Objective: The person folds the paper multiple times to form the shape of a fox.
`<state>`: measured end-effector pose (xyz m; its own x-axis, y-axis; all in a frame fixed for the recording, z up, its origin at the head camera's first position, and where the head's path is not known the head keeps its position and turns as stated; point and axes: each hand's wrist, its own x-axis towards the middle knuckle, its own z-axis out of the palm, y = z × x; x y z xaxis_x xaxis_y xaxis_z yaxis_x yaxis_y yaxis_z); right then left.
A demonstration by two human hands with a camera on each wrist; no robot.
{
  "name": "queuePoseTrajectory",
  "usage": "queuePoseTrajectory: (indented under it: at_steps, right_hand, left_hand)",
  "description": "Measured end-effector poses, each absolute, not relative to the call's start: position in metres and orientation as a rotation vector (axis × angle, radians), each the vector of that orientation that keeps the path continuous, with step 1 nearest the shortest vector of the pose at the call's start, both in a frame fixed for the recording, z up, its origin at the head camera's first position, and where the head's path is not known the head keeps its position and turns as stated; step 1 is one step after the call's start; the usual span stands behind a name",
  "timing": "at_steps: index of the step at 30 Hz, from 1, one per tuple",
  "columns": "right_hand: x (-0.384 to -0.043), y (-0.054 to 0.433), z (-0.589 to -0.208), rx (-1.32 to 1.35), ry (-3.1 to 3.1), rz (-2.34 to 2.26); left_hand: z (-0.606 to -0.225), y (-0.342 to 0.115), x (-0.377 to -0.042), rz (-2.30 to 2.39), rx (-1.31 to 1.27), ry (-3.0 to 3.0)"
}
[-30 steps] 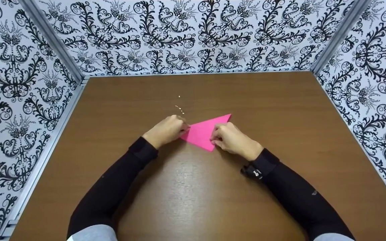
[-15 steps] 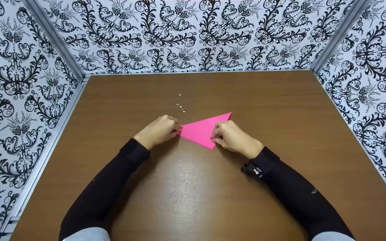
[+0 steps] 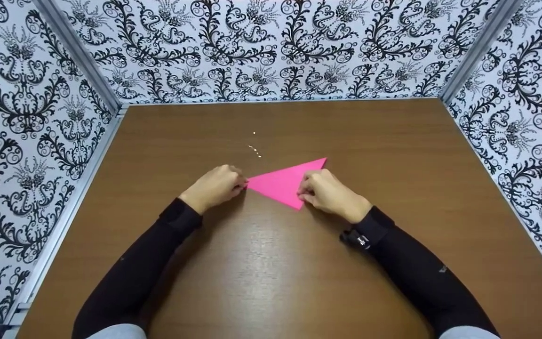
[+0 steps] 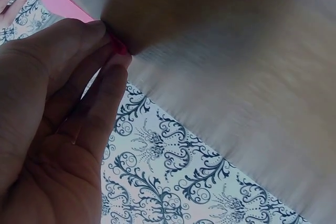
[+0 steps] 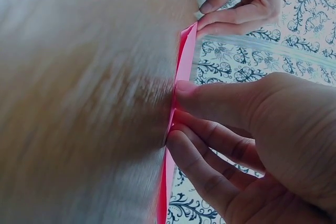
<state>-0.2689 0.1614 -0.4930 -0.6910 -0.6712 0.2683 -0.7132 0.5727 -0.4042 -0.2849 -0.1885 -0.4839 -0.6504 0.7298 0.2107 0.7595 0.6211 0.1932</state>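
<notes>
A folded pink sheet of paper (image 3: 275, 183) lies on the brown table, narrow at its left tip and wide at its right edge. My left hand (image 3: 217, 186) pinches the left tip; in the left wrist view the thumb and fingertips of the left hand (image 4: 68, 93) meet on the pink corner (image 4: 119, 45). At the right edge, my right hand (image 3: 330, 193) grips the paper. In the right wrist view the thumb of the right hand (image 5: 236, 129) presses one side of the pink fold (image 5: 184, 66), with curled fingers at the edge just below it.
Small pale flecks (image 3: 255, 149) lie on the wooden table (image 3: 261, 263) beyond the paper. Patterned black-and-white panels (image 3: 271, 52) with metal corner posts stand behind and on both sides. A dark device (image 3: 355, 239) is strapped at the right wrist.
My left hand has moved left along the paper to its tip, uncovering more of the pink sheet. My right hand has stayed nearly in place at the right edge.
</notes>
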Motion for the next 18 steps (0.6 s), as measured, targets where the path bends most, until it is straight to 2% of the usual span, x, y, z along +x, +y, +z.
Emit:
queuePoseTrajectory:
  at_steps: [18]
  right_hand:
    - [-0.268,0.16,-0.494,1.175,-2.733,0.731]
  left_hand:
    - [-0.482,-0.217,-0.271,-0.387,-1.219,-2.723]
